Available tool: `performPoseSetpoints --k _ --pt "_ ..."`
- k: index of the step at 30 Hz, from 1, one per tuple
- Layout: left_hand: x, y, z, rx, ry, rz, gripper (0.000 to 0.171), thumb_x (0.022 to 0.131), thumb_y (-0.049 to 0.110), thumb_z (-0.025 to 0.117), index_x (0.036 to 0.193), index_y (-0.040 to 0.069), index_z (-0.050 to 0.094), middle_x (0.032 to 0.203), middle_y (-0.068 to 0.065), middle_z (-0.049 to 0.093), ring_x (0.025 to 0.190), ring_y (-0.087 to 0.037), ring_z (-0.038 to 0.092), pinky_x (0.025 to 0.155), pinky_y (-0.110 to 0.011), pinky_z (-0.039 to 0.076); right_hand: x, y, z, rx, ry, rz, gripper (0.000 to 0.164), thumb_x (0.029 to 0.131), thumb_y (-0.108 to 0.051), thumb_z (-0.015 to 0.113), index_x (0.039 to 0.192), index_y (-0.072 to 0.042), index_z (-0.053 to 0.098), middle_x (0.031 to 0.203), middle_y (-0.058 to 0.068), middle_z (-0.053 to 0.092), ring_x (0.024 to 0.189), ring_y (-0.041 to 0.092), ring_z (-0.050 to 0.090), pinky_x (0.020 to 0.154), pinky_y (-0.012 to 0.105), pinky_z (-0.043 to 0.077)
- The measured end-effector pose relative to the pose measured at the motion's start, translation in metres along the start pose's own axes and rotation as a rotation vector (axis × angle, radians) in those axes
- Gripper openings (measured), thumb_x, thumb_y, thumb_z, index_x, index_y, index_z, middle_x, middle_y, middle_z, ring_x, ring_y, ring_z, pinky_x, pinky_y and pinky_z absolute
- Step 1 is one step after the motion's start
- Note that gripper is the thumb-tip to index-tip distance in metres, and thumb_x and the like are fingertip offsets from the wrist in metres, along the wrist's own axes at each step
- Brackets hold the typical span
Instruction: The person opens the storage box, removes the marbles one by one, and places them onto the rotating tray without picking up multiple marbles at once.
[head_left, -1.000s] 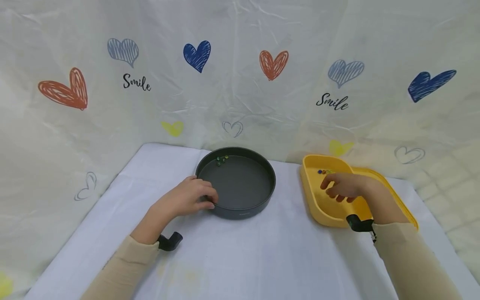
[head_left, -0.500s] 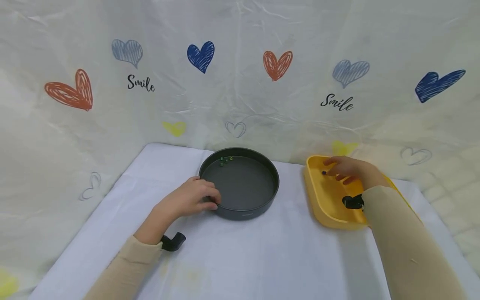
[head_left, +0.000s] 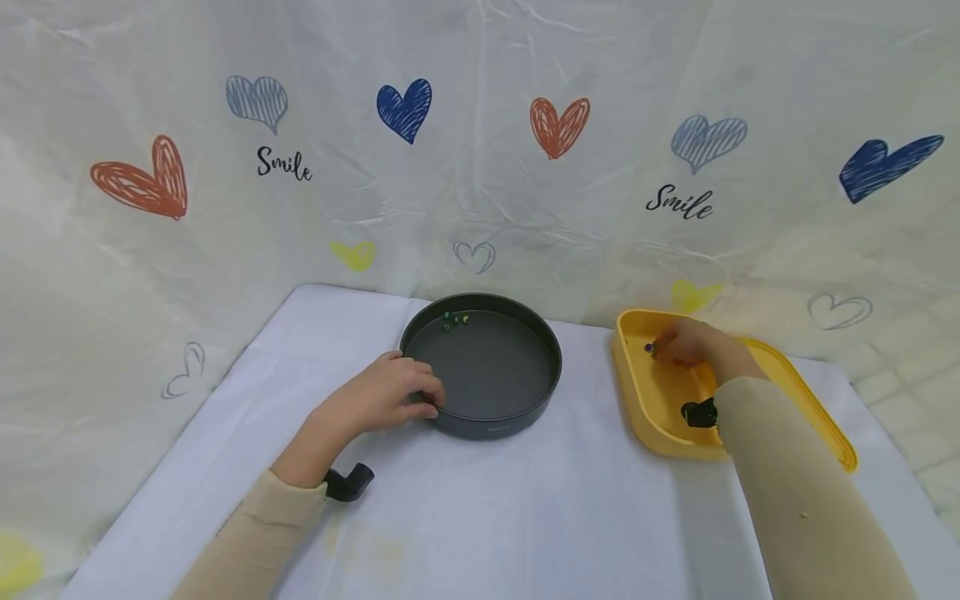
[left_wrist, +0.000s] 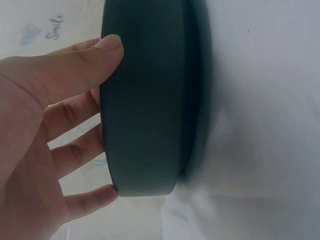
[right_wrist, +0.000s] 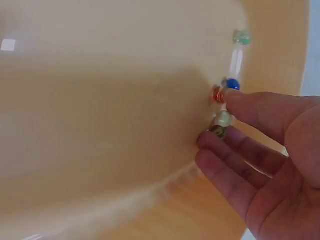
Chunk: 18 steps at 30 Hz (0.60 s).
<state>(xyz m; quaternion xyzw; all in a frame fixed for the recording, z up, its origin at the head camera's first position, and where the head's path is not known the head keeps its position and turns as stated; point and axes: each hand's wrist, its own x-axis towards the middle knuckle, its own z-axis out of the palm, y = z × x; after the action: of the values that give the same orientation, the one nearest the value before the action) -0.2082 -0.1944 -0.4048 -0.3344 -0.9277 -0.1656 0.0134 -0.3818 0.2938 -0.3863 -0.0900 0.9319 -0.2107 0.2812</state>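
Observation:
My left hand grips the near-left rim of a dark round pan. In the left wrist view the thumb lies on the pan's outer wall, the other fingers over its rim. Several green and yellowish marbles lie at the pan's far left inside. My right hand reaches into a yellow container. Close to its fingertips in the right wrist view are a blue marble, a red marble, a pale marble and an olive-green marble. Thumb and fingers stand apart around them.
A light green marble lies apart along the container's wall. Beside the container is a yellow rimmed section or lid, partly behind the right sleeve. White cloth covers the table, and a heart-printed sheet hangs behind.
My right hand has moved deeper into the yellow container, towards the marbles at its far left, and its fingers have drawn downward. The left hand keeps its place on the pan.

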Motion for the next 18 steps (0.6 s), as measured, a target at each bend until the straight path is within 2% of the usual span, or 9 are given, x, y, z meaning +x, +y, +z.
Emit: performPoseSetpoints --k 4,8,12,15,18 --pt "0.0 -0.001 0.001 -0.002 0.004 0.007 0.012 0.085 0.026 0.08 0.091 0.033 0.072 0.09 0.021 0.062 0.092 -0.003 0.062 0.108 -0.063 0.033 0.002 0.003 -0.001 -0.009 0.049 0.024 0.044 0.091 -0.014 0.067 0.128 0.009 0.058 0.105 0.016 0.061 0.088 0.026 0.057 0.077 0.032 0.052" --pt "0.0 -0.002 0.001 -0.001 0.003 0.008 0.012 0.085 0.027 0.08 0.092 0.033 0.072 0.091 0.021 0.062 0.092 -0.003 0.062 0.108 -0.064 0.032 -0.001 0.001 -0.003 0.055 0.045 0.047 0.046 0.09 -0.01 0.066 0.131 0.009 0.054 0.108 0.018 0.059 0.087 0.026 0.057 0.079 0.034 0.053" --pt "0.001 0.0 0.001 -0.004 0.003 0.007 0.011 0.085 0.027 0.08 0.092 0.032 0.072 0.091 0.022 0.062 0.092 -0.003 0.062 0.108 -0.063 0.033 -0.006 -0.003 -0.004 0.106 0.048 0.062 0.047 0.091 -0.008 0.065 0.132 0.008 0.051 0.101 0.016 0.059 0.081 0.025 0.057 0.076 0.035 0.052" --pt "0.001 0.0 0.0 0.003 0.007 0.011 0.011 0.085 0.027 0.08 0.092 0.032 0.072 0.091 0.021 0.062 0.092 -0.003 0.062 0.108 -0.063 0.033 -0.009 -0.007 -0.005 0.085 0.089 0.033 0.045 0.087 -0.005 0.064 0.129 0.008 0.053 0.094 0.012 0.06 0.075 0.022 0.058 0.072 0.032 0.052" --pt "0.001 0.0 0.001 0.01 0.008 0.014 0.011 0.085 0.027 0.08 0.091 0.031 0.072 0.09 0.021 0.062 0.091 -0.003 0.062 0.108 -0.063 0.034 -0.012 -0.013 -0.005 0.08 0.14 -0.027 0.042 0.086 -0.002 0.061 0.126 0.01 0.054 0.093 0.014 0.064 0.073 0.021 0.06 0.071 0.031 0.055"
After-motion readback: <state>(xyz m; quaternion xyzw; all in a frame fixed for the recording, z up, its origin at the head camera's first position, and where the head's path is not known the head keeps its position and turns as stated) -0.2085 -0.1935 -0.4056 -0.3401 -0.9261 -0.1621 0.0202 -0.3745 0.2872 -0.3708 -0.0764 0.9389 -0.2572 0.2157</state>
